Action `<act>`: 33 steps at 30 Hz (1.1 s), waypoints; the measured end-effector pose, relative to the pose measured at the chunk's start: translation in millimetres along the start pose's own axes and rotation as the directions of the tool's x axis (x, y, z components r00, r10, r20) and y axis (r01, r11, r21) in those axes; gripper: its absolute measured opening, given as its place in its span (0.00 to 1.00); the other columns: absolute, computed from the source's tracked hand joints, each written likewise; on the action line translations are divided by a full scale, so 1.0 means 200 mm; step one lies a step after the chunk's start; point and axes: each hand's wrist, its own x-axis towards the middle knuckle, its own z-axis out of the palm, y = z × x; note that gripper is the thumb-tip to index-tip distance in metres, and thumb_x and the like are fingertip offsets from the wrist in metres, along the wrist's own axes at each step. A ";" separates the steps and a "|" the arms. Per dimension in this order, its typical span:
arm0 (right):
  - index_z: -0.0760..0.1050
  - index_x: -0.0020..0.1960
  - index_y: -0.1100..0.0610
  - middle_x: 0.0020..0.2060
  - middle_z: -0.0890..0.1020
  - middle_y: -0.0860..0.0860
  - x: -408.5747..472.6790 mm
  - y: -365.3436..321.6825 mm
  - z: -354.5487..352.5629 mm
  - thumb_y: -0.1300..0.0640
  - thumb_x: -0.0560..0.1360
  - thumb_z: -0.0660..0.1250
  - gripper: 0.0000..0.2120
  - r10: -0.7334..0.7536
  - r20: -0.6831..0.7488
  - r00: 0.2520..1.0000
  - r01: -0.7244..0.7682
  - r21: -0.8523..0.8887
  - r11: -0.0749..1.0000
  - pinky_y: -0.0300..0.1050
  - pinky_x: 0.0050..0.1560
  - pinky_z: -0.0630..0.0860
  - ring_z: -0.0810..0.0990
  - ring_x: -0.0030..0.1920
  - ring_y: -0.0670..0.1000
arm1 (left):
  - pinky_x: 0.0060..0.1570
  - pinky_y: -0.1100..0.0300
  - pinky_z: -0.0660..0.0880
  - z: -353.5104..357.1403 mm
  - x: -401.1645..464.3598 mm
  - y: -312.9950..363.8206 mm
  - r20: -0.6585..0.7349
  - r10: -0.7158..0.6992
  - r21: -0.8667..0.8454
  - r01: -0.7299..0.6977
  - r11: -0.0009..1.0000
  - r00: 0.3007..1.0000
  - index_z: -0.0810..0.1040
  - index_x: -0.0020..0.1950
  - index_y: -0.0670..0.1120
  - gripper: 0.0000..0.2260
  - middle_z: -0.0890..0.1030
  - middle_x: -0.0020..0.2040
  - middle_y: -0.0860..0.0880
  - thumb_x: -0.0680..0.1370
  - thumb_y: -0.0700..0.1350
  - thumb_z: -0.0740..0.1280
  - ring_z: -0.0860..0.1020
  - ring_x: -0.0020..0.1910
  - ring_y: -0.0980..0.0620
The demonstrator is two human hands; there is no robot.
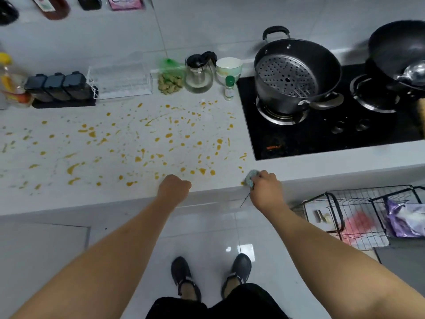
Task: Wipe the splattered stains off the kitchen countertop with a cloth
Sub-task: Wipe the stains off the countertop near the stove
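Observation:
Orange-yellow splattered stains (pixel 138 143) cover most of the white kitchen countertop (pixel 57 111), from its left side up to the stove. My right hand (pixel 264 185) grips a small blue-grey cloth (pixel 250 177) bunched at the front edge of the counter, right beside a stain at that edge. My left hand (pixel 174 186) rests as a closed fist on the front edge, a little left of the cloth, holding nothing.
A black gas stove (pixel 322 134) with a steamer pot (pixel 296 74) and a wok (pixel 397 49) lies at the right. Along the back wall stand spice jars (pixel 57 87), a clear box (pixel 119 81), a glass teapot (pixel 199 73), a bowl (pixel 228 66) and a small bottle (pixel 229 88). A wire rack (pixel 368 217) stands on the floor.

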 end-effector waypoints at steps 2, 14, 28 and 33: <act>0.79 0.61 0.55 0.61 0.75 0.54 -0.01 -0.01 0.02 0.57 0.76 0.65 0.15 -0.039 0.002 0.999 0.039 -0.005 0.999 0.50 0.53 0.72 0.71 0.58 0.58 | 0.42 0.56 0.74 0.01 -0.01 -0.03 -0.060 0.014 0.075 -0.009 0.997 0.998 0.79 0.40 0.36 0.10 0.79 0.40 0.41 0.78 0.40 0.65 0.81 0.46 0.39; 0.78 0.59 0.52 0.62 0.74 0.49 -0.04 -0.12 0.07 0.59 0.74 0.62 0.15 0.018 -0.005 1.000 -0.018 0.014 1.000 0.52 0.56 0.67 0.72 0.60 0.55 | 0.59 0.48 0.77 0.05 0.00 -0.21 -0.053 0.121 0.346 -0.095 0.933 0.991 0.80 0.61 0.37 0.15 0.77 0.63 0.37 0.81 0.47 0.64 0.78 0.60 0.38; 0.73 0.67 0.58 0.66 0.69 0.56 -0.01 -0.19 0.02 0.59 0.75 0.62 0.20 0.083 0.108 0.991 -0.067 -0.144 0.987 0.51 0.59 0.71 0.70 0.61 0.59 | 0.69 0.48 0.72 -0.07 0.08 -0.25 0.272 0.079 0.493 -0.209 0.845 0.959 0.68 0.79 0.43 0.26 0.60 0.76 0.36 0.84 0.53 0.62 0.71 0.69 0.38; 0.71 0.69 0.57 0.67 0.69 0.55 -0.07 -0.31 0.08 0.58 0.75 0.63 0.23 -0.076 0.109 0.991 0.093 -0.155 0.984 0.51 0.62 0.70 0.69 0.63 0.58 | 0.62 0.51 0.68 -0.03 0.08 -0.22 0.286 0.062 0.550 -0.217 0.807 0.956 0.71 0.71 0.41 0.23 0.63 0.70 0.37 0.83 0.55 0.63 0.67 0.67 0.37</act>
